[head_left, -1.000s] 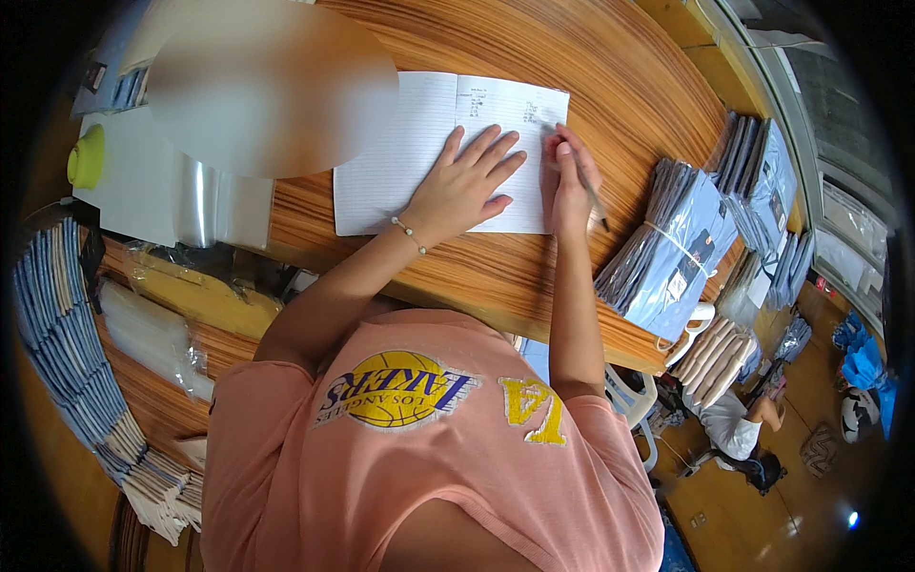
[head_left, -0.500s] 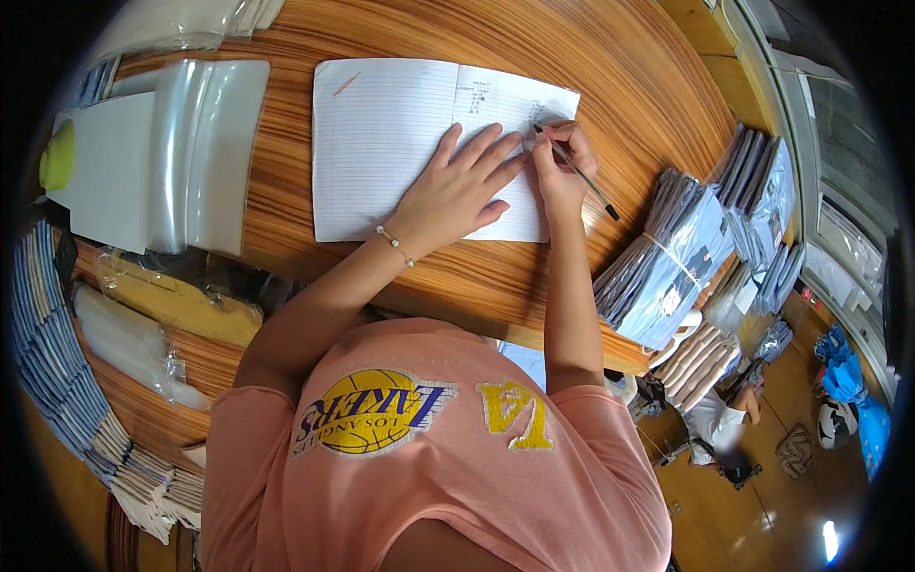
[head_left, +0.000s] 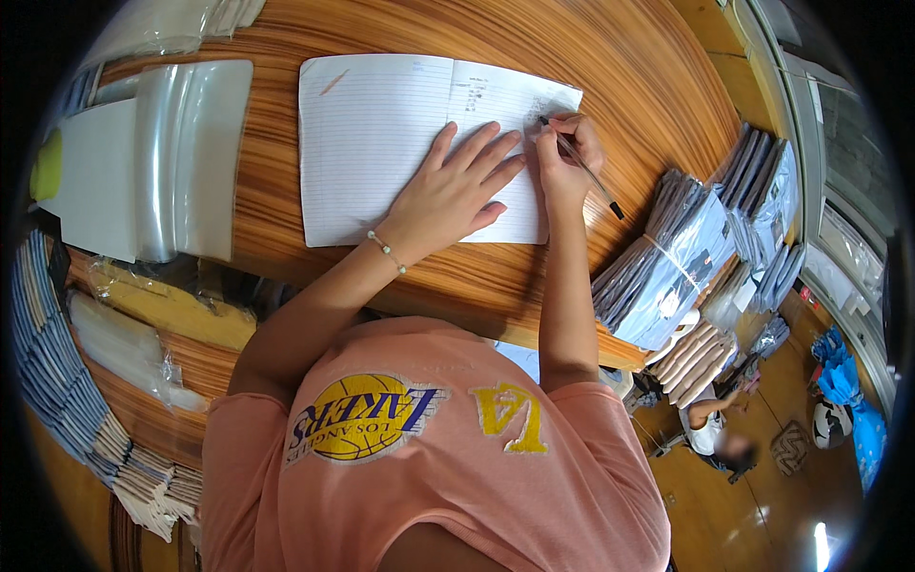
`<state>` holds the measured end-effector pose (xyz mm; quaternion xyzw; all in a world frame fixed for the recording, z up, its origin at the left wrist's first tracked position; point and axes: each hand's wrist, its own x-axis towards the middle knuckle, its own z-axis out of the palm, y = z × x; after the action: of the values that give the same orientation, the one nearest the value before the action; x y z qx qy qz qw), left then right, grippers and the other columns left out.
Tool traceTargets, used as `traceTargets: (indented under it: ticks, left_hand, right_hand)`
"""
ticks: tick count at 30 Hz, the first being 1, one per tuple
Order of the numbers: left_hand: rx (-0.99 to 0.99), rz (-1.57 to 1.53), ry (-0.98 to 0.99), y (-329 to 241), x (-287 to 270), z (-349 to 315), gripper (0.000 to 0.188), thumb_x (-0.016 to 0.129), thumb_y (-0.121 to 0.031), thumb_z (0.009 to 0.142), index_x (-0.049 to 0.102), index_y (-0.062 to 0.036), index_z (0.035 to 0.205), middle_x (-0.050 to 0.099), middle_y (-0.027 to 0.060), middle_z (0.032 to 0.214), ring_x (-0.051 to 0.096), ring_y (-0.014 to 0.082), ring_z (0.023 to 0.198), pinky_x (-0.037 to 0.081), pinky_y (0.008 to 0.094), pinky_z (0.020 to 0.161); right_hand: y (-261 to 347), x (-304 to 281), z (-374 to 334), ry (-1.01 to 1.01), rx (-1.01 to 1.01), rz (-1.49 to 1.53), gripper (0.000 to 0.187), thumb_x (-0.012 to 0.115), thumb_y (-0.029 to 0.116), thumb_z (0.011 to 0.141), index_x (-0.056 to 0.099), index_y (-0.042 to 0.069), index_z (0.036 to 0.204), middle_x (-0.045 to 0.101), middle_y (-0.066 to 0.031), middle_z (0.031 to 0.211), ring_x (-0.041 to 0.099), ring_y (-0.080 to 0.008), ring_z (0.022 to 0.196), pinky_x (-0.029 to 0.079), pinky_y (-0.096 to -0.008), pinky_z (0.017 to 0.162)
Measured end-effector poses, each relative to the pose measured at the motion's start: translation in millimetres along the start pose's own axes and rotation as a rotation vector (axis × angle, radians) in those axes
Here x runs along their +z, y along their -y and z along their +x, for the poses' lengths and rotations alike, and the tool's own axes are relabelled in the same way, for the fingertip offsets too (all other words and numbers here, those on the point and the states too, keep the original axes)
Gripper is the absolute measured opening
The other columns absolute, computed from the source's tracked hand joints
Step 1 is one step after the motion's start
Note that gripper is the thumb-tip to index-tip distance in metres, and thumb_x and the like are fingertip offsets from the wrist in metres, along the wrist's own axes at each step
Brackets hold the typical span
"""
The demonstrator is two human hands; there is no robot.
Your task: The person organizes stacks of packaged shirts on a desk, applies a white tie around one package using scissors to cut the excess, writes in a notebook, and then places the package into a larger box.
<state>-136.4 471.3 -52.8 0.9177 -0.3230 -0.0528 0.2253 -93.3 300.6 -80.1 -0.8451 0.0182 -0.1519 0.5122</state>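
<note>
A single head-worn fisheye view looks steeply down from above the person onto a wooden table (head_left: 629, 86), at close range. The chest and both forearms enter from the lower edge; the left hand (head_left: 453, 195) and right hand (head_left: 564, 157) sit near the upper centre on an open notebook (head_left: 372, 143). Straight edges bow toward the dark circular rim. At the right margin the view reaches the floor (head_left: 762, 496) well below.

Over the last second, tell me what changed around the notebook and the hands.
The camera view shifted, so the open notebook sits more centrally now. The right hand keeps its grip on the pen, tip at the right page's upper part. The left hand stays flat on the page, holding it down. Nothing was picked up or let go. The bundled packets at the right table edge are unmoved.
</note>
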Motion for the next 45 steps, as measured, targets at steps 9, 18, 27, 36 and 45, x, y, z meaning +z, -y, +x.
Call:
traceTargets:
  ticks: [9,18,27,36,45]
  left_hand:
    - [-0.003,-0.007,0.002,-0.3,-1.1,2.4,0.054,0.055,-0.038,0.079,0.043,-0.0151,0.127,0.034,0.0053,0.136,0.026,0.0221,0.128,0.020,0.0490,0.102]
    - [0.004,0.013,-0.005,-1.6,-4.9,0.6,0.054,0.055,-0.038,0.080,0.043,-0.0149,0.127,0.033,0.0056,0.137,0.026,0.0229,0.128,0.020,0.0492,0.102]
    - [-0.176,-0.824,-0.562,25.5,-30.4,-21.9,0.044,0.057,-0.001,0.079,0.045,-0.0007,0.120,0.045,0.0123,0.127,0.042,0.0237,0.118,0.030,0.0353,0.101]
    - [-0.891,-1.281,-0.450,49.0,-58.4,-115.9,0.051,0.050,-0.016,0.089,0.028,-0.0001,0.131,0.038,0.0123,0.129,0.039,0.0211,0.118,0.030,0.0353,0.098]
    - [-0.646,-1.110,-0.095,41.7,-116.1,-71.6,0.044,0.041,-0.040,0.091,0.056,-0.0008,0.105,0.059,0.0050,0.091,0.052,0.0122,0.085,0.041,0.0247,0.075]
  right_hand:
    - [0.1,-2.1,1.2,0.025,-0.009,-0.074,0.008,0.059,-0.002,0.065,0.051,0.000,0.068,0.055,-0.0114,0.071,0.053,-0.0186,0.062,0.043,-0.0271,0.055]
    - [-2.9,-1.2,-0.7,0.013,-0.018,-0.027,0.007,0.058,-0.001,0.065,0.052,0.000,0.068,0.055,-0.0111,0.072,0.053,-0.0182,0.064,0.043,-0.0264,0.057]
    - [80.3,-27.4,11.3,0.366,0.264,0.101,0.017,0.054,0.003,0.074,0.051,0.003,0.091,0.055,-0.0053,0.071,0.054,-0.0153,0.065,0.043,-0.0258,0.059]
    - [85.5,23.5,-56.7,0.682,0.282,-0.366,0.046,0.063,0.016,0.075,0.039,0.004,0.113,0.061,-0.0207,0.081,0.059,-0.0379,0.079,0.045,-0.0450,0.072]
    - [98.0,13.1,-68.3,0.609,0.236,-0.278,0.042,0.056,0.028,0.083,0.049,0.007,0.119,0.063,-0.0199,0.079,0.060,-0.0360,0.079,0.046,-0.0419,0.071]
